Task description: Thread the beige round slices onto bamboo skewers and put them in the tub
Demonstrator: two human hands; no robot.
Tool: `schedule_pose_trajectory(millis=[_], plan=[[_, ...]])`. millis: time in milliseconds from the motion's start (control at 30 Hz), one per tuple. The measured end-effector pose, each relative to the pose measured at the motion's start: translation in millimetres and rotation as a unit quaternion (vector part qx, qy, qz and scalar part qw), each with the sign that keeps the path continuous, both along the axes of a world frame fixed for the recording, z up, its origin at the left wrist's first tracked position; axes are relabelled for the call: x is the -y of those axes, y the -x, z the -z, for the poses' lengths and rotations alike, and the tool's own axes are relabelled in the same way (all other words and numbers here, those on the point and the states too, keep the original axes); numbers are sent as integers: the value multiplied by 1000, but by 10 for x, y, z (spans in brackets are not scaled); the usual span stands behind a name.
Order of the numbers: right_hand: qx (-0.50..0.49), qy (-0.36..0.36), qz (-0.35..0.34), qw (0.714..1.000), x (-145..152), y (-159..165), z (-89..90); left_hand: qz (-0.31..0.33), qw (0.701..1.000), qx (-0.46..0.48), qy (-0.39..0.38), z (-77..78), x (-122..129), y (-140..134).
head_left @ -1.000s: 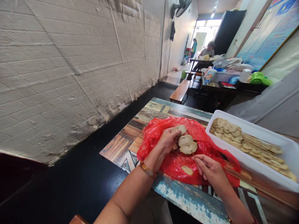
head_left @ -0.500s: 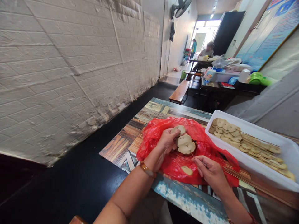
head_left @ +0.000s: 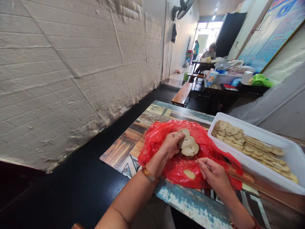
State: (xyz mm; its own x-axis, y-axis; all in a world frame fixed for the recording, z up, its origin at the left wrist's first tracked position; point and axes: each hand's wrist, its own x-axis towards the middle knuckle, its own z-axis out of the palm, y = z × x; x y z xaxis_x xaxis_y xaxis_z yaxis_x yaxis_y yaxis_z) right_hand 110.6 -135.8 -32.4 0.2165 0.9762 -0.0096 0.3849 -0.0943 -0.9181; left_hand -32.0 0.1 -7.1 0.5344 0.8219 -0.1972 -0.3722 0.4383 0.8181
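My left hand [head_left: 172, 143] is closed on a pale, round food slice [head_left: 184, 132], thumb on its face. Just below it, more overlapping pale slices [head_left: 190, 149] sit on a thin wooden skewer [head_left: 196, 156]. The skewer's lower end is pinched between the thumb and fingers of my right hand [head_left: 211, 170]. Both hands are over a spread red plastic bag [head_left: 176, 173]. One loose slice [head_left: 189, 174] lies on the bag near my right hand. My left fingers are partly hidden behind the slices.
At the right stands a white plastic tub [head_left: 264, 133] holding several skewers of slices [head_left: 228, 128]. Bare skewers [head_left: 250, 183] lie beside it on the patterned table [head_left: 126, 140]. A wooden bench [head_left: 183, 93], a cluttered table [head_left: 219, 89] and two people are farther back.
The slice in my left hand now overlaps the slices on the skewer more closely. My right hand keeps its pinch. The whole view has shifted slightly.
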Motion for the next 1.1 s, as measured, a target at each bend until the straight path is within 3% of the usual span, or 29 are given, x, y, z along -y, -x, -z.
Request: schedule_pose_trajectory(millis=[167, 333, 500, 700, 1100], plan=[[-32, 2, 12, 999, -4, -33, 36, -32, 997, 40, 52, -29, -43, 6], [-48, 5, 11, 999, -5, -15, 26, -27, 996, 74, 42, -39, -32, 6], [-25, 14, 1, 1000, 2, -7, 18, 16, 996, 87, 34, -19, -8, 10], [9, 34, -9, 999, 2, -49, 34, -54, 996, 75, 21, -5, -49, 17], [101, -17, 9, 995, 20, -10, -34, -40, 997, 60, 22, 35, -59, 20]])
